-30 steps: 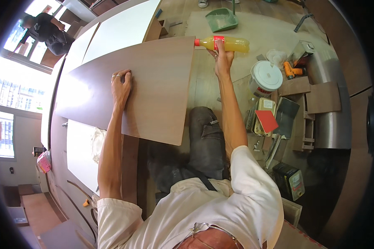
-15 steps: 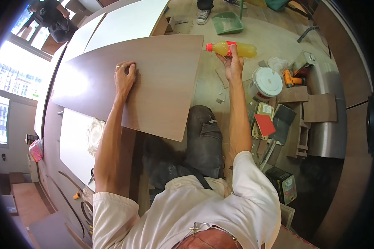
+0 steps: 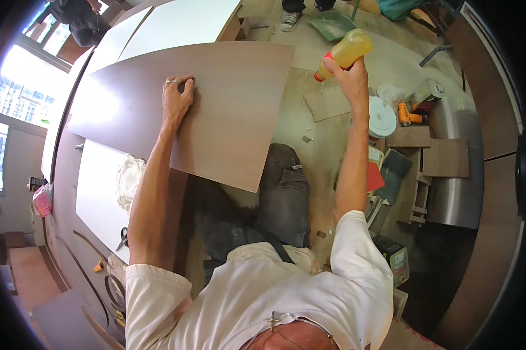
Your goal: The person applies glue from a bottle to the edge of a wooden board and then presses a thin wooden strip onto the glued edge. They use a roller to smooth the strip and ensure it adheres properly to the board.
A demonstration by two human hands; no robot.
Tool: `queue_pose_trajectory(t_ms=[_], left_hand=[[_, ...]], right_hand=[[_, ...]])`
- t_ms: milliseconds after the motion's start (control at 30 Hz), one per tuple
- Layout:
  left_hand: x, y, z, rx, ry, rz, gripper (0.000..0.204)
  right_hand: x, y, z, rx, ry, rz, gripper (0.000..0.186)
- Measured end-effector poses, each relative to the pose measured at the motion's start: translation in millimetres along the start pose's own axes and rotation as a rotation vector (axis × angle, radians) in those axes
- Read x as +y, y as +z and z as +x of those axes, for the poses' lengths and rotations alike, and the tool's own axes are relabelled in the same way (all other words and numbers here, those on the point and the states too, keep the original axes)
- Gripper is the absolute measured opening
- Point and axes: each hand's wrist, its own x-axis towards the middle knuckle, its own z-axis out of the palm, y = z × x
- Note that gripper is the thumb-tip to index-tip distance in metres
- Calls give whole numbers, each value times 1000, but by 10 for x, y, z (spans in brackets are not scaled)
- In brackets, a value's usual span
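Observation:
A large brown wood-toned panel [image 3: 239, 99] lies flat in front of me. On its surface rests my left hand [image 3: 176, 102], a ring showing on it; the fingers are curled closed, and anything inside them is hidden. My right hand [image 3: 352, 81] is wrapped round a plastic bottle [image 3: 353, 46] of yellow liquid, held up past the panel's right edge. The bottle is tilted, with its red cap [image 3: 319, 76] low and toward me and its base raised away. A red label shows beside my fingers.
To the right stand a white bucket [image 3: 382, 116], an orange power drill [image 3: 409, 115], wooden offcuts [image 3: 445, 157] and a dark can [image 3: 391, 256]. Scissors [image 3: 123, 238] and a crumpled white bag [image 3: 130, 182] lie left. Beyond are a green dustpan [image 3: 327, 24] and another person's shoe [image 3: 290, 21].
My right hand has moved right and slightly away with the bottle. The bottle has gone from nearly level to tilted, cap down. My left hand stays on the panel.

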Motion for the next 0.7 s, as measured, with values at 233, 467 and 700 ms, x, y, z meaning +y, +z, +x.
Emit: queue_pose_trajectory(t_ms=[233,467,700], left_hand=[[36,-17,17,7,7,3,27],[15,-2,40,7,20,13,27],[15,-11,38,0,14,12,28]], right_hand=[[249,-39,109,-7,203,596,45],[694,289,-20,23,379,1049,41],[701,654,-186,139,351,1160,37]])
